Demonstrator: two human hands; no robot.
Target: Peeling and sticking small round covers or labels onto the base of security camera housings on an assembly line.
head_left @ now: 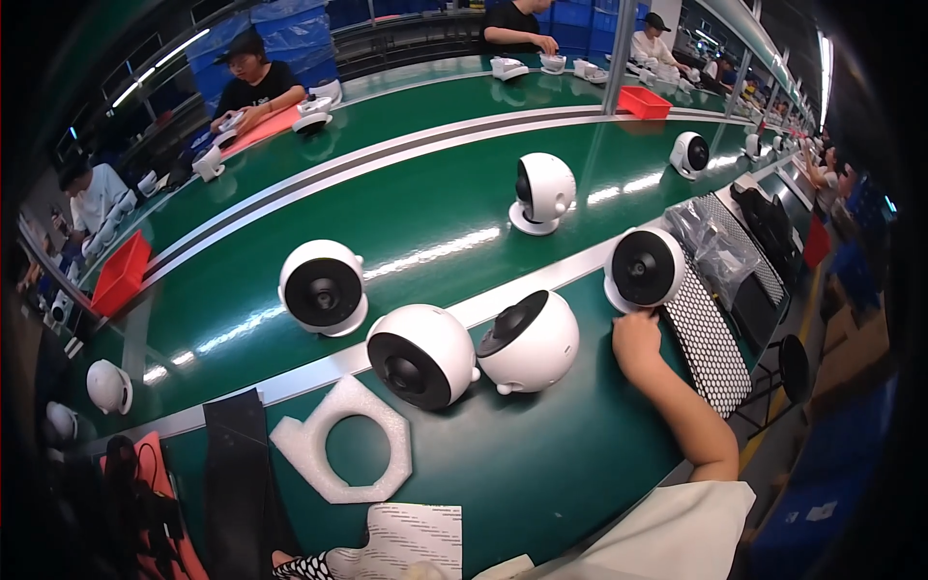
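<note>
Right hand [635, 340]: fingers curled against the lower rim of the round white fan with a black front grille [645, 270], touching it; a closed grasp cannot be told.
Left hand: not in view.
Touched fan: on the green workbench [541, 464], beside the white perforated mat [710, 338].
Left of that fan: 2 more white fans [529, 340], then a white foam ring [345, 438].
</note>
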